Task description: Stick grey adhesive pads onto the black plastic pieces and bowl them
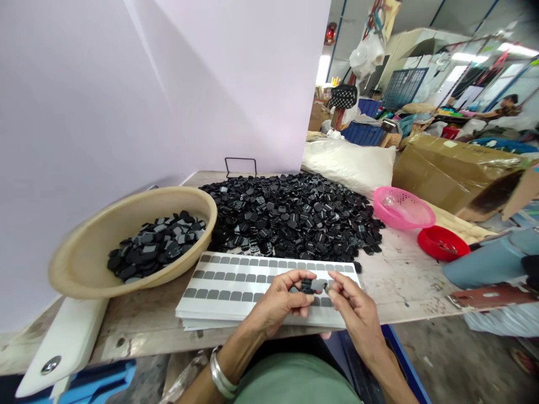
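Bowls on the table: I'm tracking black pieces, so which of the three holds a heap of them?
The large beige bowl at left, heaped with black pieces; the pink bowl and red bowl at right show no such heap.

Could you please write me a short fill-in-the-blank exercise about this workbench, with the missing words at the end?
1. The left hand holds a piece whose colour is ____.
2. The patches on the white sheet are ____ in colour.
3. The perforated basket is ____ in colour.
4. The silver bangle circles the person's ____ wrist.

Missing words: black; grey; pink; left.
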Motion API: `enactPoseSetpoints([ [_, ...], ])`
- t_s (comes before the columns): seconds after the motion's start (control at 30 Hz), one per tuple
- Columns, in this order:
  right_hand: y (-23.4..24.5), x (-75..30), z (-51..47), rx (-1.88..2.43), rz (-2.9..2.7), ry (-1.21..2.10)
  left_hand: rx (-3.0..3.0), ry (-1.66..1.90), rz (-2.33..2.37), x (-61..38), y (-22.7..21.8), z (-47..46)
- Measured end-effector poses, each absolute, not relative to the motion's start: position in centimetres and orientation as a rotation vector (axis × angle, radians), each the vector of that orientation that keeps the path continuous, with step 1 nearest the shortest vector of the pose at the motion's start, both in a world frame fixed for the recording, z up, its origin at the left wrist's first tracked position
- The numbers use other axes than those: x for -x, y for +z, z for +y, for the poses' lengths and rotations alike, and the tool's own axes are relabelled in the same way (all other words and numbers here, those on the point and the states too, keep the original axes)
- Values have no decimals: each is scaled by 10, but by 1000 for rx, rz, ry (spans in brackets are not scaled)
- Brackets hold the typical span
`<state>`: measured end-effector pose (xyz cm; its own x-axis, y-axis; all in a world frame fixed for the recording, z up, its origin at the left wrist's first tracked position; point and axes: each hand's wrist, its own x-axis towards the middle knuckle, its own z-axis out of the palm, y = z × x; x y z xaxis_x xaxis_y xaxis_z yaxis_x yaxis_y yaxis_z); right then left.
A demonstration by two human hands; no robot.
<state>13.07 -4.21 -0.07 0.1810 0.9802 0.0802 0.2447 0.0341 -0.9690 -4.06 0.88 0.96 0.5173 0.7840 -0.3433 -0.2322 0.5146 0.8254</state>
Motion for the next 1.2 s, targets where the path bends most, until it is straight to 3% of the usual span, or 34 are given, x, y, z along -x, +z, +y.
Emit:
enactPoseSetpoints([
  [0.1, 0, -128, -41, 1408, -1464, 654, -789, 669, 795, 40, 9, 9],
  [0.27, 0, -125, -41, 1372, -1680, 556, -787, 658, 811, 40, 8, 8],
  [1.2, 0, -119, -45, 1440, -1938, 420, -870, 702, 845, 32, 2, 8],
])
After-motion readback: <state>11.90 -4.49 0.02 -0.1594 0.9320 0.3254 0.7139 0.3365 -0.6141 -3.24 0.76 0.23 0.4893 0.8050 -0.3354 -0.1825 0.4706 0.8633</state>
